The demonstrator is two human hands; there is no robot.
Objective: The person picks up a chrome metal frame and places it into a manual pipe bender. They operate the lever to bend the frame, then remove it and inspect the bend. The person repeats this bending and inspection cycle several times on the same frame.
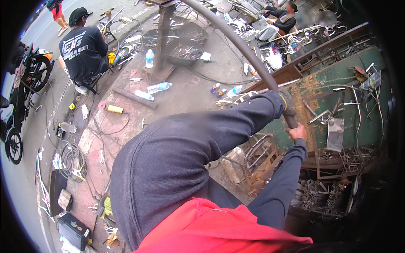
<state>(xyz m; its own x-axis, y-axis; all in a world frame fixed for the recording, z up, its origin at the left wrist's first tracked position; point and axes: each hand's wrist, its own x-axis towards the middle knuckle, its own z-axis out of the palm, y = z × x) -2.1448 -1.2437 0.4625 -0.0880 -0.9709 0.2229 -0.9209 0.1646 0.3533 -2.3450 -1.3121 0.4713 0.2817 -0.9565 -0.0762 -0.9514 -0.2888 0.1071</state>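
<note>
A long, dark round metal pipe, which looks curved here, runs down from the top of the view to my hands. My left hand, in a dark glove with a yellowish cuff, is wrapped around it near its lower end. Just below, my bare right hand closes on the end of the same pipe, its fingers partly hidden. Both hands are over the left part of a worn green metal table. On the table lie metal offcuts, thin rods and a flat grey metal plate.
A rusty post stands on a base beside a dark basin of scrap. Water bottles, a short pipe and coiled cable lie on the ground. One person sits far left, another far right. A motorcycle stands left.
</note>
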